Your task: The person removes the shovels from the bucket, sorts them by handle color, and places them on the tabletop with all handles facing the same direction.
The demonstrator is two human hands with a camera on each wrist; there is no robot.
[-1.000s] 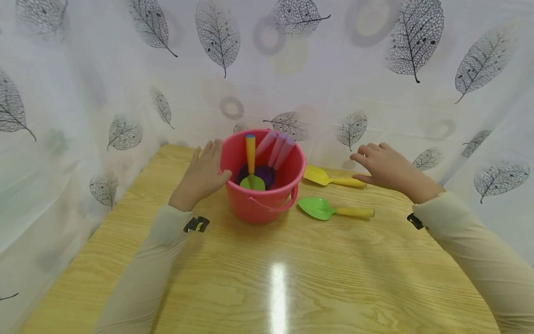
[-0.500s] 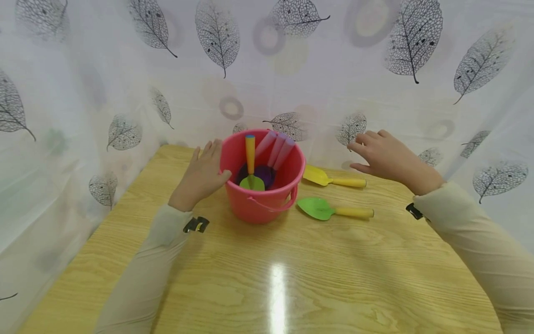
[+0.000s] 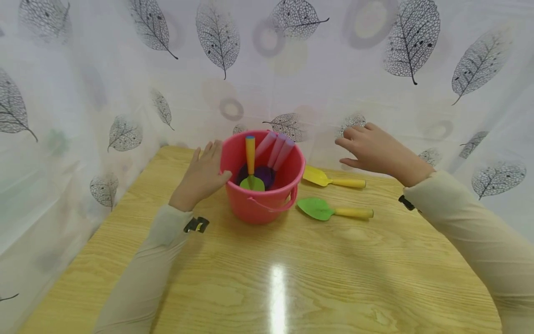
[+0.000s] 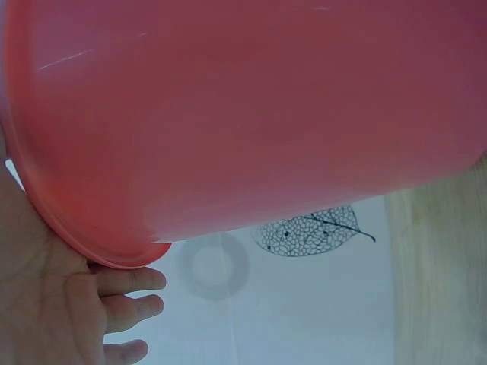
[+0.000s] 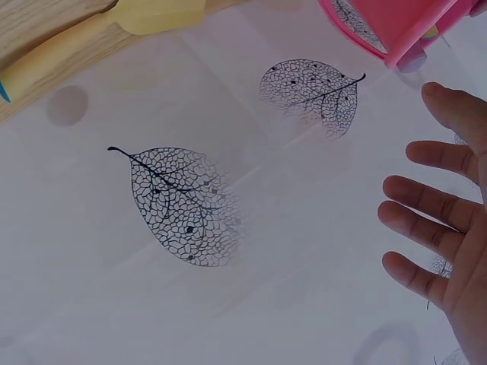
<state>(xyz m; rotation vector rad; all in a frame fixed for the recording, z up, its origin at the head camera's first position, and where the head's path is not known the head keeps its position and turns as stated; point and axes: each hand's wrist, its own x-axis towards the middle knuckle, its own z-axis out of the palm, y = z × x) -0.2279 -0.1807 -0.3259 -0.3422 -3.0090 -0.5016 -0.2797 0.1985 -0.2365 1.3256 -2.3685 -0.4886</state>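
A pink bucket (image 3: 260, 206) stands upright on the wooden table. My left hand (image 3: 201, 174) rests against its left rim, fingers straight along the outside and thumb at the edge; in the left wrist view the palm meets the bucket's rim (image 4: 84, 247). Inside the bucket are a green hand trowel (image 3: 251, 162) with an orange handle and several lilac handles (image 3: 277, 150) above something dark purple. Right of the bucket, my right hand (image 3: 377, 150) hovers with spread, slightly bent fingers and nothing in it. Below it lie a yellow trowel (image 3: 333, 181) and a green trowel (image 3: 335, 211).
The bucket's pink carrying handle (image 3: 290, 199) hangs down on the near right side. A white curtain (image 3: 317, 69) printed with leaves stands behind the table and along its left side. The wooden tabletop (image 3: 233, 278) stretches toward me, with a bright reflection.
My right hand has risen from over the yellow trowel's handle and moved left toward the bucket, empty. The left hand, bucket and trowels stay where they were.
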